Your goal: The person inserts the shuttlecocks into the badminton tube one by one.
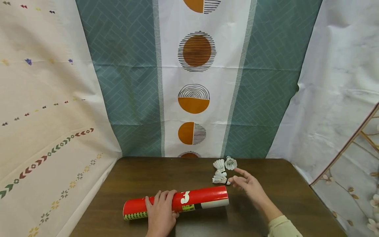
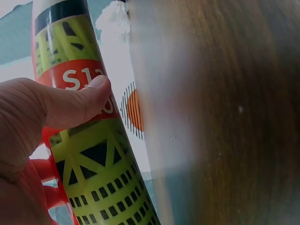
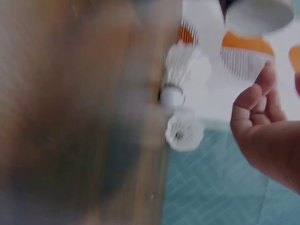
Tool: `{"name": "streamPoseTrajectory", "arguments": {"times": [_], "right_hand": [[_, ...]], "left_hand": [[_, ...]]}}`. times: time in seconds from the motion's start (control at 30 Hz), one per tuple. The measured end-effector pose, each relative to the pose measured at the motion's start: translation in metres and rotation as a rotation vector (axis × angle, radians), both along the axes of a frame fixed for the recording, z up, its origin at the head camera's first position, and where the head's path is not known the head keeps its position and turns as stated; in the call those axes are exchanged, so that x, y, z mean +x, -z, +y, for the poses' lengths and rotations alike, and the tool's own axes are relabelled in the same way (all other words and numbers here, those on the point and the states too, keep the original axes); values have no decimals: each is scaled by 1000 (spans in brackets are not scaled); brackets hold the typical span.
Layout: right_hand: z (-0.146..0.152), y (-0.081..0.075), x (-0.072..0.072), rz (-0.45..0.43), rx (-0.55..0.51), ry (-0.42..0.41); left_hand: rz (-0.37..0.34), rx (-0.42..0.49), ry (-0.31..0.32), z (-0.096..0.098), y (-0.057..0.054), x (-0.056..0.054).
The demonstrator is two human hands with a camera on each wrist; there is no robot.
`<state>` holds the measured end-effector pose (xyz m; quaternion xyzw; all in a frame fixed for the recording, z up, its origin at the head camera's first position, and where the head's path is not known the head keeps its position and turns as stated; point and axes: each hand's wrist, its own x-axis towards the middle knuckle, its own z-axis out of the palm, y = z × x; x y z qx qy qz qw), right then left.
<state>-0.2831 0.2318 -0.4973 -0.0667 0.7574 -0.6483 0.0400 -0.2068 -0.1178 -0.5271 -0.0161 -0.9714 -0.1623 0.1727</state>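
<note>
A red shuttlecock tube (image 1: 204,195) with yellow-green and white patches lies sideways, tilted slightly up toward the right. My left hand (image 1: 161,209) grips it left of its middle. In the left wrist view the thumb of that hand (image 2: 70,101) presses across printed lettering on the tube (image 2: 101,159). Beyond the tube's right end lie white shuttlecocks: one on its side (image 1: 219,178), another just behind it (image 1: 219,165) and a third (image 1: 231,163) showing its feather skirt. My right hand (image 1: 251,189) hovers beside them, fingers partly extended, with nothing visible in its grasp.
A dark brown wooden table (image 1: 272,179) lies under everything. Behind it hangs a green and white patterned cloth (image 1: 195,75). Cream cloth (image 1: 59,138) covers the left side, and floral white cloth (image 1: 334,131) the right.
</note>
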Motion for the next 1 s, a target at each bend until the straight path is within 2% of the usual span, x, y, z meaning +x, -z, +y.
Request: {"name": "streamPoseTrajectory", "arguments": {"times": [0.13, 0.33, 0.47, 0.8, 1.0], "right_hand": [[6, 2, -28, -52, -3, 111], [4, 8, -67, -63, 12, 187], [0, 8, -86, -95, 84, 212], [-1, 19, -111, -156, 177, 126], [-1, 26, -114, -181, 187, 46]], "left_hand": [[-19, -3, 0, -2, 1, 1], [-31, -4, -8, -2, 1, 0], [-30, -4, -12, -1, 0, 0], [-64, -3, -16, -4, -2, -1], [-74, 10, -5, -7, -3, -1]]}}
